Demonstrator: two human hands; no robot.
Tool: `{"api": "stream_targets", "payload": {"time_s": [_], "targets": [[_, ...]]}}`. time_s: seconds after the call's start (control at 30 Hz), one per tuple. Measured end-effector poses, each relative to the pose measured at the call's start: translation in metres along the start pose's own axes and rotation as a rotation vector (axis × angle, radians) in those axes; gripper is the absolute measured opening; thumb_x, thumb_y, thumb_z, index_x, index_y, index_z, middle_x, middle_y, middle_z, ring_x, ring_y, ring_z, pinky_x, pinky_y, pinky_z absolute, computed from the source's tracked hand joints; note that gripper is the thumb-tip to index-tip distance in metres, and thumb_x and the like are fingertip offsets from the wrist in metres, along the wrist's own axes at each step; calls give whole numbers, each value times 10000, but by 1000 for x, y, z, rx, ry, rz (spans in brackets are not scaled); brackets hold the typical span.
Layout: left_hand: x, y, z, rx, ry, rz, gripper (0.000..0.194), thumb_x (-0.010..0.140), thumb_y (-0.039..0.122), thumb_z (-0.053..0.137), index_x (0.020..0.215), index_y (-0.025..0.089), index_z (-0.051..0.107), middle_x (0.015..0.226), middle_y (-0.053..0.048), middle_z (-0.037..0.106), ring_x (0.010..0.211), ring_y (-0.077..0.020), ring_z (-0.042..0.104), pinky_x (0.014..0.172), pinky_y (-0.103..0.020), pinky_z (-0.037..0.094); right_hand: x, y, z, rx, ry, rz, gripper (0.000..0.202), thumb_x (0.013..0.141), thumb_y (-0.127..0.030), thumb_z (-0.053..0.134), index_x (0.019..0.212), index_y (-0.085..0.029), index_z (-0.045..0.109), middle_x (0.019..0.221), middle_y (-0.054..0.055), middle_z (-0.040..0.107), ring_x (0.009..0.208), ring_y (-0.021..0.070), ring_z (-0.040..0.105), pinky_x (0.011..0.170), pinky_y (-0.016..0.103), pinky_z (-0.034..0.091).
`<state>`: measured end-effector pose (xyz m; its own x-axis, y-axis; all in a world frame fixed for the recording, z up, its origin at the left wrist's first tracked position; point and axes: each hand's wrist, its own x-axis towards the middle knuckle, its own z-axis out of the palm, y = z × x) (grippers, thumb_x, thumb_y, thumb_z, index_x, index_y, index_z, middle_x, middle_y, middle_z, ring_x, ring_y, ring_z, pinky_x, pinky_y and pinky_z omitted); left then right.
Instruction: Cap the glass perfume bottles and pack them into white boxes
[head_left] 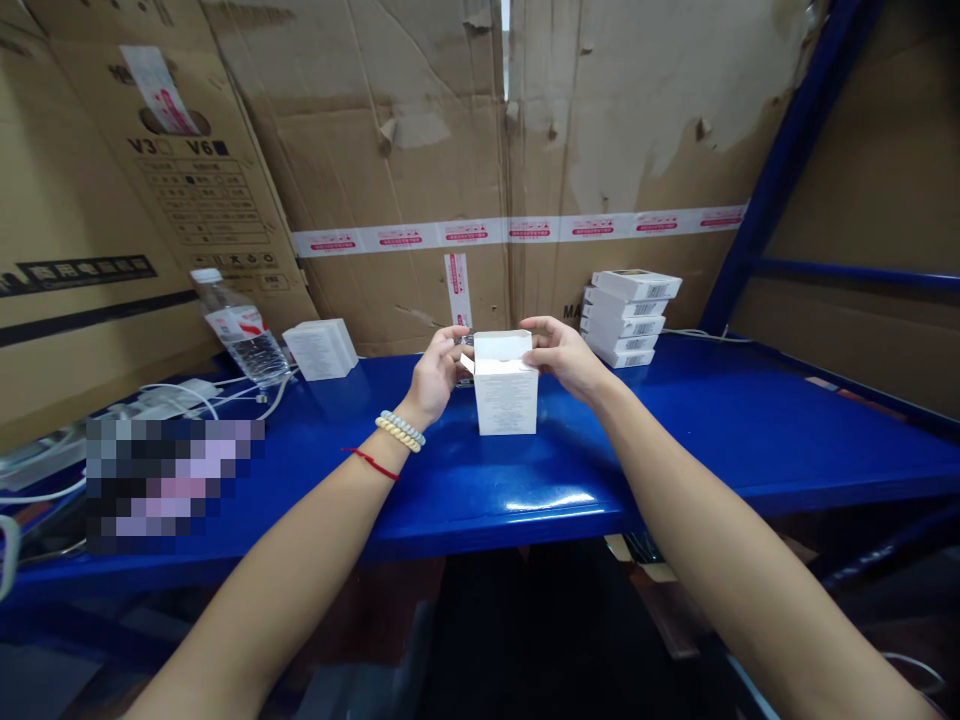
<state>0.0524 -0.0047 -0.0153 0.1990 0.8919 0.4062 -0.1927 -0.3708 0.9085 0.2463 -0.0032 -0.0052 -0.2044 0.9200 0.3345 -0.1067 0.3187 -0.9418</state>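
Note:
A small white carton box [507, 402] with fine print on its front stands upright on the blue table, its top flaps raised. My right hand [564, 358] pinches the box at its upper right edge, thumb in front near the opening. At the box's upper left is my left hand [435, 372], its fingers bent inward beside a small side flap. A dark, partly see-through thing [466, 381] shows at those fingertips, mostly hidden behind the box, and I cannot make out what it is.
Several flat white boxes [631, 318] are stacked at the back right. Back left, another white box [322, 350] stands near a tilted water bottle [241, 332]. White cables and a power strip [176, 398] lie at left, behind a blurred-out patch. Cardboard [405, 150] walls the back; a blue post [784, 170] rises at right.

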Motion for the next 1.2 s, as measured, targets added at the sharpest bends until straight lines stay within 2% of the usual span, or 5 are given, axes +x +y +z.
{"api": "stream_targets", "payload": {"time_s": [0.13, 0.33, 0.67, 1.03, 1.2], "targets": [[1, 1, -1, -8, 27, -27, 379, 670, 294, 538, 1022, 194, 438, 745, 11, 588, 627, -131, 547, 623, -277, 419, 1, 1, -1, -4, -21, -24, 444, 513, -129, 629, 942, -194, 534, 730, -20, 588, 632, 126, 527, 521, 245, 373], [0, -5, 1, 83, -5, -93, 451, 659, 300, 680, 1035, 177, 465, 743, 7, 625, 670, -138, 582, 648, -274, 432, 0, 1, 0, 33, -88, -113, 343, 519, -105, 659, 853, -177, 628, 743, -17, 622, 695, 133, 558, 633, 275, 415], [1, -3, 2, 218, -93, 0, 198, 633, 217, 657, 812, 146, 610, 762, 13, 612, 731, -117, 544, 676, -249, 417, -1, 4, -4, -20, -253, -216, 186, 614, -238, 708, 787, -169, 699, 824, 16, 679, 787, 154, 591, 735, 294, 423], [0, 0, -11, 188, -259, 145, 254, 651, 235, 703, 872, 143, 617, 861, -26, 652, 786, -136, 591, 735, -271, 459, -3, 0, -1, -114, -172, -217, 145, 611, -221, 699, 746, -169, 694, 770, 13, 677, 729, 143, 586, 716, 300, 441], [-2, 4, -8, 236, -183, 165, 201, 683, 279, 697, 818, 140, 641, 843, -39, 676, 786, -150, 608, 725, -287, 482, -3, 0, -1, -137, -181, -219, 133, 586, -205, 700, 712, -164, 694, 768, 18, 673, 735, 152, 585, 707, 300, 440]]}}
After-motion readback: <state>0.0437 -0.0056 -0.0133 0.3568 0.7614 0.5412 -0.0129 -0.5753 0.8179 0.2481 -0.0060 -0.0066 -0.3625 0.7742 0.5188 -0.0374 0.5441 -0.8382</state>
